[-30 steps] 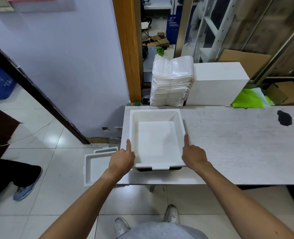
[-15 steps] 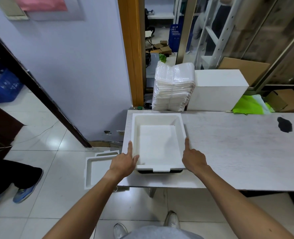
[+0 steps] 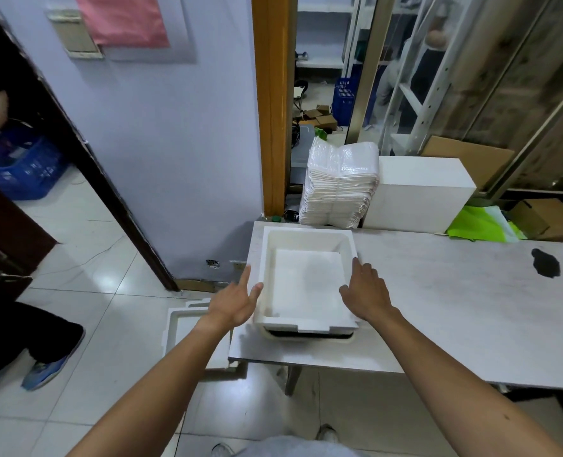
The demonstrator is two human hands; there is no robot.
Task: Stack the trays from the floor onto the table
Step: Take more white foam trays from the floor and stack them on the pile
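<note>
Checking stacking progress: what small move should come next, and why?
Probably lower the left hand toward the floor trays: the top tray rests stacked on the table, the right hand is open too, and neither grips it.

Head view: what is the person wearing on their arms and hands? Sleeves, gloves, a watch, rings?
The left hand and right hand are bare, with no gloves, rings or watch visible. The left arm and right arm are bare as far up as the frame reaches. Grey clothing shows at the bottom edge.
</note>
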